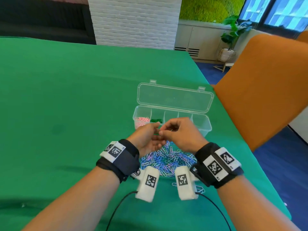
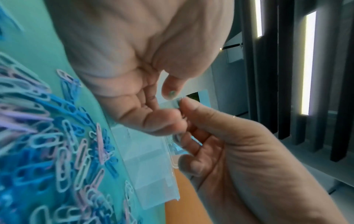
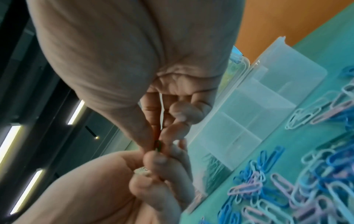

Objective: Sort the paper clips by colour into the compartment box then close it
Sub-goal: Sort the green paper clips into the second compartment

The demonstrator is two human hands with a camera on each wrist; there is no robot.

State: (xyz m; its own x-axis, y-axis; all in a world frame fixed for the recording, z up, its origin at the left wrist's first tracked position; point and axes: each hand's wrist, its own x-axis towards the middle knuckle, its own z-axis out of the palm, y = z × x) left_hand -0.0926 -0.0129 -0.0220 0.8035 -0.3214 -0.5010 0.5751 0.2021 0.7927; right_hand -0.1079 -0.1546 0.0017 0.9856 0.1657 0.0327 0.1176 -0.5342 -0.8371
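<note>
A green clip [image 3: 158, 145] sits pinched between the fingertips of both hands, raised above the table just in front of the box [image 1: 202, 129]. The right hand [image 1: 181, 135] nips it with thumb and forefinger; the left hand [image 1: 147, 139] meets it from the other side, thumb against curled fingers. How many clips are in the pinch cannot be told. Likely 2 are linked and being pulled apart, which would explain both hands on so small a thing.

The box stands open, its lid [image 1: 175, 97] laid flat behind, so all 5 compartments can be reached from above. The leftmost holds pink clips [image 1: 141, 120], the next holds green clips [image 1: 156, 120], and the other 3 look empty. The green compartment lies right behind the hands, a short drop away.

The unsorted pile [image 1: 168, 160] of blue, pale blue and lilac clips lies between the wrists, near the box's front wall, with a few strays at its near edge.

The table [image 1: 66, 97] offers wide bare room to the left. On the right an orange chair back [image 1: 260, 84] stands close to the box's end and the table's edge, so room is tight there.
</note>
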